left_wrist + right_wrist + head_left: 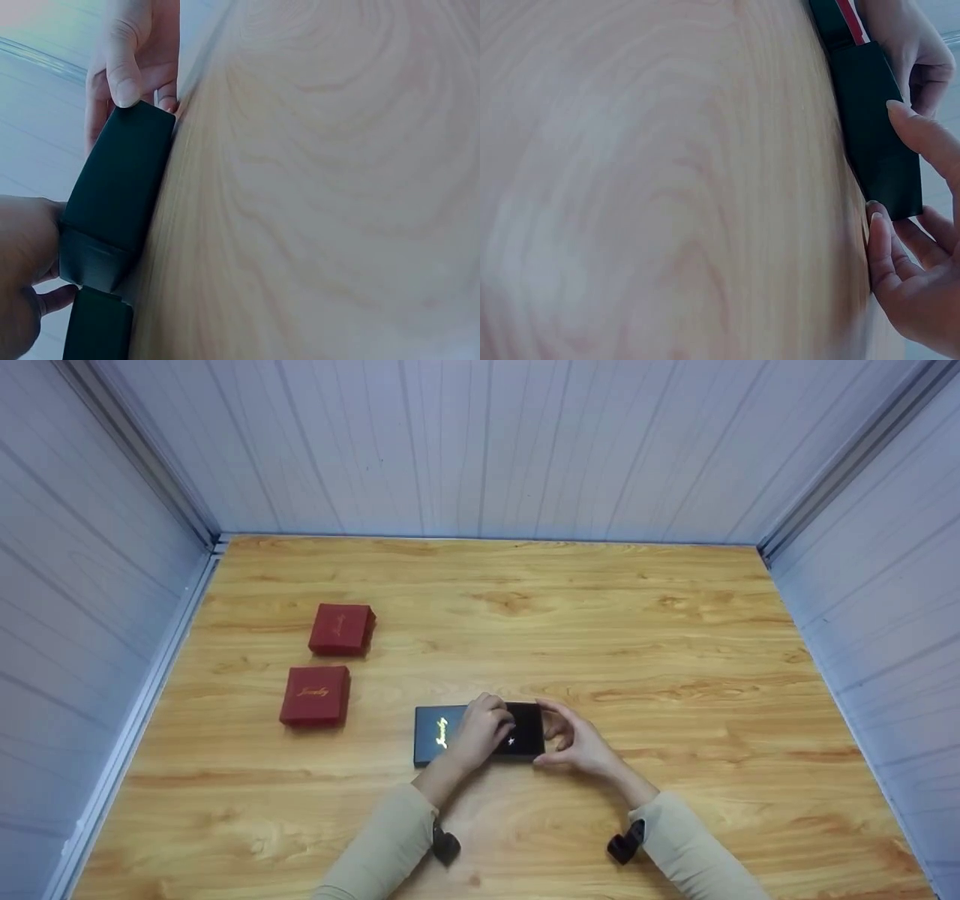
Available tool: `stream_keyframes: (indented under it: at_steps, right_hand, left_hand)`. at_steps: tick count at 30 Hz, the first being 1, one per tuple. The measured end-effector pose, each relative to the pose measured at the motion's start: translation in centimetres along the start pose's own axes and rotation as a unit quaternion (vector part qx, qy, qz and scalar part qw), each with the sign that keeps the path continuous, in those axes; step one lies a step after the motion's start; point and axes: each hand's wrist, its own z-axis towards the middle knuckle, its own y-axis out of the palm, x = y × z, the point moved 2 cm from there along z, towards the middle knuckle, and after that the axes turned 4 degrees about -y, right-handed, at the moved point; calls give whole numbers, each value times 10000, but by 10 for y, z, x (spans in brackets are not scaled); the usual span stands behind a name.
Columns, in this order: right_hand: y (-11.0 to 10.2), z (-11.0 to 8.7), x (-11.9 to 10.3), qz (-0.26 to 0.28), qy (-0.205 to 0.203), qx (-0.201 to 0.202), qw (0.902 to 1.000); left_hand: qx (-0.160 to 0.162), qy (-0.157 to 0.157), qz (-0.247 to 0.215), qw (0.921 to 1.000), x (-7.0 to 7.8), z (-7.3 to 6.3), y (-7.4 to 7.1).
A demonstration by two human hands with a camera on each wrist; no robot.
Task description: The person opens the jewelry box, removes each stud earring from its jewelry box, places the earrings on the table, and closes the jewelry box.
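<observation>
A dark jewelry box base (pixel 531 727) lies on the table with a black insert and a small silvery star-shaped pendant (pixel 511 741) on it. My right hand (pixel 589 746) grips the base's right end, its thumb (pixel 907 120) on the near side wall. Over the left part of the insert is my left hand (pixel 478 735), fingers bent down to it; I cannot tell whether they pinch anything. Beside the base, under my left wrist in the head view, sits the dark lid (pixel 429 735) with gold "Jewelry" lettering. A red strip (pixel 850 19) shows by the lid in the right wrist view.
Two red jewelry boxes stand to the left, one (pixel 313 695) nearer and one (pixel 341 628) farther back. The wood-grain table (pixel 637 645) is bounded by pale panel walls (pixel 480 450) at the back and both sides.
</observation>
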Motion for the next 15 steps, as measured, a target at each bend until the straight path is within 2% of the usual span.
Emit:
stream_keyframes:
  at_steps: [15]
  right_hand:
    - [1,0,1,44,-34,38,10000]
  left_hand:
    - [-35,-118,199,9997,2,2,-1]
